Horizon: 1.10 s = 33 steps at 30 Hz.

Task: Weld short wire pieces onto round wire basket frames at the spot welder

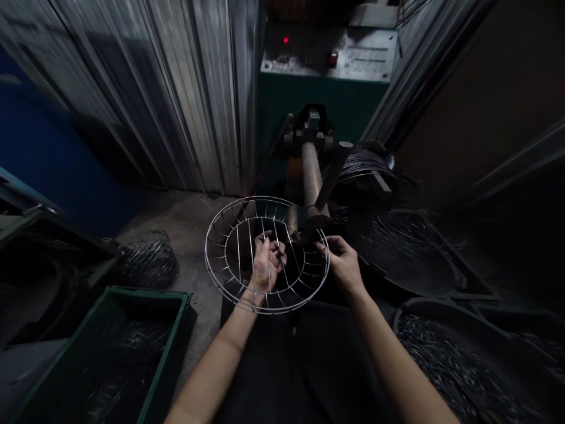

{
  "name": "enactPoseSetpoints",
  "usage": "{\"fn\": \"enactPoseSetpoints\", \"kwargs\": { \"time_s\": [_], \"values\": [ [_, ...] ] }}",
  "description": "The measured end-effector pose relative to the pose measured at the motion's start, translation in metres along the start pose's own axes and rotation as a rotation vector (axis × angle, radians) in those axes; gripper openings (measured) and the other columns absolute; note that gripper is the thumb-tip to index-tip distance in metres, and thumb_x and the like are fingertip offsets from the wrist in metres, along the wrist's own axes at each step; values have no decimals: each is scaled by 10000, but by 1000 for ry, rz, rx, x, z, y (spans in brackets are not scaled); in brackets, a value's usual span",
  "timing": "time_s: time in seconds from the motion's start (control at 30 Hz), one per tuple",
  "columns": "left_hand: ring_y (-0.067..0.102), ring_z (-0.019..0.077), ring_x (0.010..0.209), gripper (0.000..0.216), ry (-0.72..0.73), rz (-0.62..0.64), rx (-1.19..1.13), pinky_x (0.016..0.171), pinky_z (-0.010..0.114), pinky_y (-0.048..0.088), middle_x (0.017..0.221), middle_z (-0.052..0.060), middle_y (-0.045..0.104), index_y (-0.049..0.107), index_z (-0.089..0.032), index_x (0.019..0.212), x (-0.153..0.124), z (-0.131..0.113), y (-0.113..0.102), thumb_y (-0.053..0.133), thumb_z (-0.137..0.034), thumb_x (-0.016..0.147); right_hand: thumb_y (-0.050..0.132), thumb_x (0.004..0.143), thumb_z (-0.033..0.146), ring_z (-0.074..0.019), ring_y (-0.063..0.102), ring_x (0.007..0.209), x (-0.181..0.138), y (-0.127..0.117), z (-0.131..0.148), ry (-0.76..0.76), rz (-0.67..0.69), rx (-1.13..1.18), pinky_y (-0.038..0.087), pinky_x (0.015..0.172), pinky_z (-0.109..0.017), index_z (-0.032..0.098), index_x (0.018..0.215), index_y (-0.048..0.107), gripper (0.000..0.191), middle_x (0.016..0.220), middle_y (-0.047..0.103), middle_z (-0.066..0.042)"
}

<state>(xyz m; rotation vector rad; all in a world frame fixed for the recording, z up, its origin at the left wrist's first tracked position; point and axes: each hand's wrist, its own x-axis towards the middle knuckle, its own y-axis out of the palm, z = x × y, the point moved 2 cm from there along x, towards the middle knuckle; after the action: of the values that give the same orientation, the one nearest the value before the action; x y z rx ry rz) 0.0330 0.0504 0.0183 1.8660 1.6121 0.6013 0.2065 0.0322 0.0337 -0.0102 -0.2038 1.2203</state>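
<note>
A round wire basket (pixel 267 311), with two rim rings, short side wires and parallel bars across its bottom, is in front of me. My left hand (pixel 267 263) is curled closed among the bottom bars, its wrist crossing the near rim; what its fingertips press on is partly hidden. At the right side of the rim, my right hand (pixel 345 262) is closed in a pinch on the wire. Just beyond the right rim is the dark end of a thick metal machine arm (pixel 313 176), close to the right fingertips. A lower metal post (pixel 293 219) shows behind the far rim.
A green machine (pixel 326 106) with a lit red lamp stands ahead. Wire coils (pixel 364 162) are right of its arm. A green crate (pixel 188 300) and tangled wire (pixel 150 259) are left; a round tub (pixel 404 309) of short metal pieces is right. Corrugated metal walls (pixel 198 88) stand behind.
</note>
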Motion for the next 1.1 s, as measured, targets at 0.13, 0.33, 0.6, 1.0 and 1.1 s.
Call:
{"fn": "enactPoseSetpoints", "kwargs": {
  "time_s": [0.13, 0.33, 0.6, 1.0, 1.1],
  "values": [
    [477, 81, 463, 252, 56, -27, 13, 422, 159, 303, 672, -45, 519, 367, -270, 1073, 8, -3, 1, 462, -420, 894, 754, 650, 475, -165, 577, 720, 3, 3, -1, 14, 40, 33, 466, 698, -314, 211, 796, 638, 324, 754, 634, -6],
    [491, 82, 476, 241, 109, -25, 22, 432, 161, 306, 677, -46, 522, 379, -276, 1093, 9, -2, 1, 452, -405, 903, 766, 643, 457, -178, 588, 732, 5, 2, -6, 38, 56, 63, 474, 689, -321, 212, 812, 646, 321, 776, 645, -14],
    [335, 55, 398, 371, -29, 1, 68, 381, 138, 196, 565, -36, 496, 486, -202, 1102, 16, -6, -1, 384, -508, 919, 754, 653, 488, -153, 559, 685, -13, -16, -10, 35, 72, -36, 467, 623, -287, 204, 831, 644, 353, 785, 641, -20],
    [302, 40, 372, 402, 131, -128, 39, 373, 152, 176, 546, -36, 506, 541, -157, 1052, 22, 6, 8, 431, -512, 897, 747, 680, 445, -135, 555, 666, -1, 1, -7, 2, 61, 25, 446, 624, -271, 200, 798, 633, 294, 726, 617, 8],
    [318, 44, 380, 398, 107, -134, -6, 377, 158, 196, 551, -34, 508, 547, -168, 1022, 23, 7, 4, 453, -530, 886, 745, 675, 447, -144, 572, 658, 1, 4, -9, 10, 67, 58, 454, 608, -279, 199, 788, 625, 297, 727, 622, 3]
  ]
}}
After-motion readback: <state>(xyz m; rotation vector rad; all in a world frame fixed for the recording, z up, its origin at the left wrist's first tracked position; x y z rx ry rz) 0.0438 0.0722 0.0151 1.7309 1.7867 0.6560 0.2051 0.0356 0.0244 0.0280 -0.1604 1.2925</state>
